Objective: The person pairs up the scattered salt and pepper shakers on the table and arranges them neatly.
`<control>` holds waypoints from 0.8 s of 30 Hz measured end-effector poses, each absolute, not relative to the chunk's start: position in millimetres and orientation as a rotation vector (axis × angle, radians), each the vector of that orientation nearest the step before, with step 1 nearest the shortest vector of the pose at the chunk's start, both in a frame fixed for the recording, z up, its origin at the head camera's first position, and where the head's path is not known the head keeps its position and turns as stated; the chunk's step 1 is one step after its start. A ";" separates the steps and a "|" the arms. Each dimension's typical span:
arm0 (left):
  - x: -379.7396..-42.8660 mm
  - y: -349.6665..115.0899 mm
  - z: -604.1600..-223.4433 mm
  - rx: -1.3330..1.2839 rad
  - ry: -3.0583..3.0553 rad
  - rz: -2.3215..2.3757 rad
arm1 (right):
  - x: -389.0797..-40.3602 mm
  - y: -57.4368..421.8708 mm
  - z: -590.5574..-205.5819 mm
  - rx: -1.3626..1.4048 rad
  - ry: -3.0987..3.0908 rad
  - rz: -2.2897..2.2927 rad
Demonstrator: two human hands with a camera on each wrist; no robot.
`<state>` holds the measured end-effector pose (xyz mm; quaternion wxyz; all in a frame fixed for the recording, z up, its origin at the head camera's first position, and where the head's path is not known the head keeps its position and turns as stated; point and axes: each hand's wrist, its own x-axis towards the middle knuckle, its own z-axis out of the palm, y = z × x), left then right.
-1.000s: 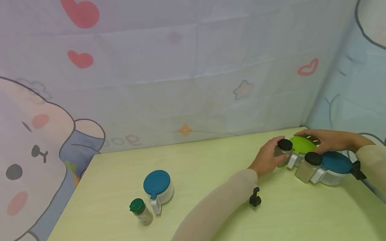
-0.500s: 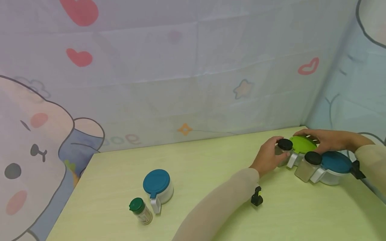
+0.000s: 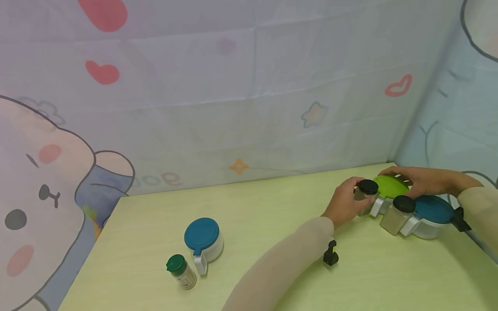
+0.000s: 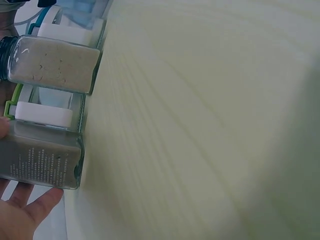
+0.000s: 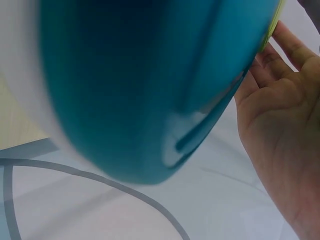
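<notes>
My left hand (image 3: 344, 201) grips a spice jar (image 3: 368, 187) with a black lid, thumb at its front, fingers behind. In the left wrist view this square glass jar (image 4: 42, 152) shows pale printed text and brownish contents. Right beside it stands a white-handled seasoning pot with a green lid (image 3: 391, 185). Round that lid my right hand (image 3: 422, 181) holds the pot, thumb near side, fingers far side. A second black-lidded spice jar (image 3: 397, 218) stands in front, next to a blue-lidded pot (image 3: 432, 211). The blue lid (image 5: 150, 75) fills much of the right wrist view.
At the table's left stand another blue-lidded pot (image 3: 203, 237) and a green-capped shaker (image 3: 182, 272). The pale yellow table (image 3: 272, 211) meets a printed cloth (image 3: 194, 108) behind. Another cloth (image 3: 459, 129) hangs just right of the grouped pots.
</notes>
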<state>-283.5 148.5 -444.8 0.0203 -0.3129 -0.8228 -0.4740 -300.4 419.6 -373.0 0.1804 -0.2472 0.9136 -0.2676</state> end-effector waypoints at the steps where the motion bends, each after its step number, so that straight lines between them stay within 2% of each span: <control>1: -283.5 148.7 -444.4 -0.969 -2.551 -1.464 | -300.3 419.6 -372.5 -0.700 2.584 -0.758; 24: -281.1 148.0 -443.7 -0.963 -2.544 -1.414 | -300.6 419.6 -371.2 -0.703 2.562 -0.762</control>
